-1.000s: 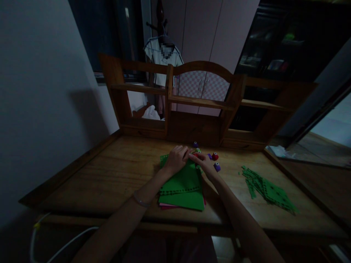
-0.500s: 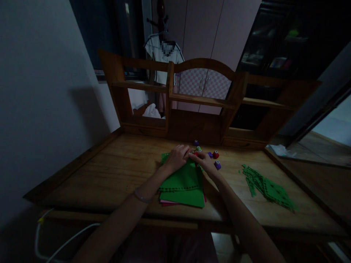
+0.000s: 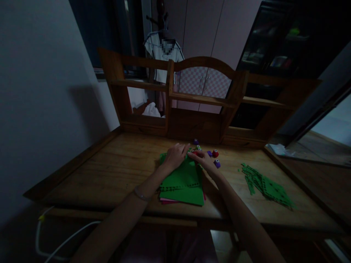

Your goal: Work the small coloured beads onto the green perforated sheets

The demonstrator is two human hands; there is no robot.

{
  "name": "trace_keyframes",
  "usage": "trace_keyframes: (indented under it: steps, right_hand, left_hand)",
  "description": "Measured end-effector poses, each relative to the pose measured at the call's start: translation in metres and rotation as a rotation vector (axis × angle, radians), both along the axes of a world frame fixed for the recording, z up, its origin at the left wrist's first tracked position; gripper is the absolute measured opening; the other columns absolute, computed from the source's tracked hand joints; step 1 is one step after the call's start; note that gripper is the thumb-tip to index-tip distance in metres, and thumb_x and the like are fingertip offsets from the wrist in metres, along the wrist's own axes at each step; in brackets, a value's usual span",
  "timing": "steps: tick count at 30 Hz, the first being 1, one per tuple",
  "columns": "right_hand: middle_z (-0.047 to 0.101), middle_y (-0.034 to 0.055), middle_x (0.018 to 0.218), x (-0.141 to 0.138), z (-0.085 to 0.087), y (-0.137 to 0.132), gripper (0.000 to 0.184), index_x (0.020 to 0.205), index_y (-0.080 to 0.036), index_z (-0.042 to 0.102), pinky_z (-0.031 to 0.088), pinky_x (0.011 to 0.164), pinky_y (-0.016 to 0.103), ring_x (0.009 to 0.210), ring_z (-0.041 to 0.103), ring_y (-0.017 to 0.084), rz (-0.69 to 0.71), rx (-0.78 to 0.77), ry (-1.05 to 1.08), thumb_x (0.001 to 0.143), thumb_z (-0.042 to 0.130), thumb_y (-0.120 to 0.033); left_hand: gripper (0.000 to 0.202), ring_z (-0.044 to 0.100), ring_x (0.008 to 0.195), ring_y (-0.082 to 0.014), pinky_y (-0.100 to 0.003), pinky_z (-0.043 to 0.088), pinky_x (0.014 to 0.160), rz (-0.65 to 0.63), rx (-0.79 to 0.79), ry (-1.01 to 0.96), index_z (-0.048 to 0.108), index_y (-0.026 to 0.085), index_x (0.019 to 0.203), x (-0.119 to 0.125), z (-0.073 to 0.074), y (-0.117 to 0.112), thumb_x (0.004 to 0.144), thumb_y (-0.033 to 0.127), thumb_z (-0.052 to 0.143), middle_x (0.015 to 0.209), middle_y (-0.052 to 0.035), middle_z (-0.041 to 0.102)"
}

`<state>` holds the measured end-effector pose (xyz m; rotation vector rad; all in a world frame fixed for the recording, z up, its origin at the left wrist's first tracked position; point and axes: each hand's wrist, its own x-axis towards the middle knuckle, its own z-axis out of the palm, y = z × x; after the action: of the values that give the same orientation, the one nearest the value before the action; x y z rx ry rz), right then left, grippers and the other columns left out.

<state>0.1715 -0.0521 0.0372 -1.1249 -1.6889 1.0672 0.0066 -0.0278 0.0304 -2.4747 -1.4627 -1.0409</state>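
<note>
A stack of green paper sheets (image 3: 182, 197) lies before me, with pink and red sheets peeking out underneath. The top green sheet (image 3: 184, 174) has a row of small punched holes along its near edge. My left hand (image 3: 177, 155) rests on its upper part, fingers stretched out. At the sheet's far right corner, my right hand (image 3: 203, 159) is closed on a small red craft punch (image 3: 194, 152), mostly hidden by the fingers. Just beyond are a green punch (image 3: 198, 147), another red punch (image 3: 215, 153) and purple punches (image 3: 217, 163), each with a white top.
Punched green strips and sheets (image 3: 270, 188) lie in a loose pile on the right of the wooden desk (image 3: 109, 168). A wooden shelf unit (image 3: 201, 95) stands along the desk's back edge. A white cable (image 3: 68, 241) hangs at the lower left.
My left fingertips have moved slightly up and away from the right hand, opening a small gap. My right hand stays at the corner with the red punch.
</note>
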Motion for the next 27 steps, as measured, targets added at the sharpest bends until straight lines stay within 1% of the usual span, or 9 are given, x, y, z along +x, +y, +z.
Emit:
trace_keyframes:
  steps: [3,4,6,9,13,16,19,24,27]
  right_hand:
    - [0.047,-0.0027,0.059,0.0,-0.002,0.001,0.039,0.072,-0.018,0.059,0.032,0.049,0.024,0.053,0.044,0.011,0.036,-0.011,-0.006,0.07,0.06,-0.058]
    - [0.047,-0.0028,0.059,0.001,-0.003,0.001,0.039,0.071,-0.018,0.058,0.033,0.049,0.023,0.053,0.044,0.01,0.048,-0.013,-0.014,0.071,0.06,-0.057]
    - [0.046,-0.003,0.058,0.001,-0.004,0.002,0.041,0.068,-0.018,0.057,0.033,0.048,0.023,0.052,0.044,0.01,0.061,-0.022,-0.047,0.07,0.06,-0.058]
    - [0.047,-0.0031,0.058,0.002,-0.006,0.003,0.043,0.068,-0.017,0.057,0.035,0.047,0.022,0.051,0.045,0.01,0.052,-0.039,-0.09,0.07,0.059,-0.06]
    - [0.048,-0.0033,0.058,0.002,-0.008,0.003,0.043,0.071,-0.017,0.059,0.037,0.046,0.022,0.05,0.046,0.009,0.055,-0.037,-0.09,0.07,0.059,-0.059]
    - [0.048,-0.0035,0.057,0.002,-0.008,0.003,0.04,0.071,-0.017,0.058,0.035,0.045,0.021,0.048,0.047,0.009,0.063,-0.037,-0.098,0.071,0.06,-0.057]
    - [0.051,-0.0031,0.055,0.002,-0.009,0.004,0.04,0.07,-0.016,0.057,0.035,0.045,0.021,0.046,0.049,0.009,0.055,-0.06,-0.119,0.072,0.06,-0.056]
    - [0.054,-0.0014,0.053,0.004,-0.015,0.009,0.043,0.073,-0.015,0.061,0.037,0.047,0.023,0.046,0.05,0.01,0.021,-0.085,-0.136,0.072,0.06,-0.058]
    - [0.054,-0.0014,0.053,0.005,-0.017,0.011,0.042,0.074,-0.016,0.062,0.038,0.046,0.023,0.046,0.05,0.011,0.029,-0.114,-0.103,0.07,0.062,-0.058]
  left_hand:
    - [0.058,0.056,0.068,-0.0176,-0.029,0.037,0.064,0.079,-0.063,0.06,0.063,0.018,0.071,-0.001,-0.003,0.002,0.093,0.051,0.02,0.067,-0.0058,0.059]
    - [0.061,0.056,0.067,-0.0176,-0.028,0.036,0.063,0.08,-0.082,0.09,0.065,0.018,0.072,-0.002,-0.004,0.003,0.092,0.053,0.02,0.067,-0.0064,0.06]
    - [0.062,0.057,0.067,-0.0175,-0.028,0.036,0.063,0.05,-0.116,0.151,0.069,0.018,0.08,-0.002,-0.003,0.002,0.092,0.055,0.021,0.069,-0.0073,0.063]
    - [0.062,0.059,0.069,-0.0179,-0.027,0.035,0.063,0.027,-0.172,0.208,0.07,0.019,0.09,-0.003,0.002,-0.001,0.092,0.056,0.02,0.073,-0.0087,0.066]
    - [0.064,0.06,0.072,-0.0184,-0.026,0.034,0.063,0.013,-0.242,0.216,0.071,0.018,0.093,-0.004,0.006,-0.004,0.091,0.058,0.021,0.078,-0.0095,0.068]
    - [0.058,0.06,0.074,-0.0189,-0.026,0.034,0.063,-0.011,-0.253,0.223,0.07,0.021,0.097,-0.005,0.006,-0.004,0.091,0.057,0.025,0.082,-0.0085,0.069]
    - [0.051,0.061,0.075,-0.0189,-0.026,0.033,0.062,-0.003,-0.258,0.241,0.069,0.022,0.099,-0.006,0.005,-0.003,0.091,0.054,0.03,0.083,-0.0076,0.069]
    - [0.054,0.062,0.075,-0.0208,-0.027,0.034,0.061,-0.022,-0.239,0.218,0.07,0.022,0.099,-0.005,0.0,0.001,0.092,0.053,0.026,0.083,-0.009,0.069]
    - [0.056,0.062,0.074,-0.0208,-0.027,0.034,0.062,-0.029,-0.235,0.2,0.07,0.023,0.099,-0.005,-0.001,0.002,0.091,0.055,0.024,0.081,-0.0086,0.069]
